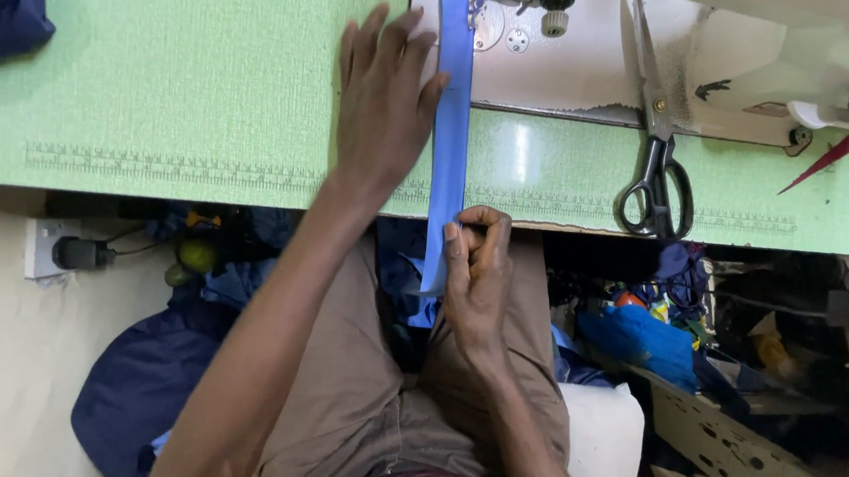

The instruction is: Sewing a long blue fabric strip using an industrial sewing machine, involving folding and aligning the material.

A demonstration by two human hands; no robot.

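The far end of the blue fabric strip disappears under the presser foot of the sewing machine, whose body is cut off by the top and right edges, so the needle itself is hard to make out. The strip's near end hangs off the table edge and is partly hidden behind the right hand.

The strip is one long, narrow, smooth band of cloth, lying straight from far to near across the pale green, finely textured table (a printed ruler scale runs along its near edge). The left hand lies flat with fingers spread, pressing on the table and touching the strip's left edge. The right hand is clenched, pinching the strip between thumb and fingers just at the table's near edge.

One pair of black-handled scissors rests to the right, blades pointing far, on the worn white machine bed. Under the table lie heaps of dark blue cloth; a white wall socket with one black plug sits at the left.
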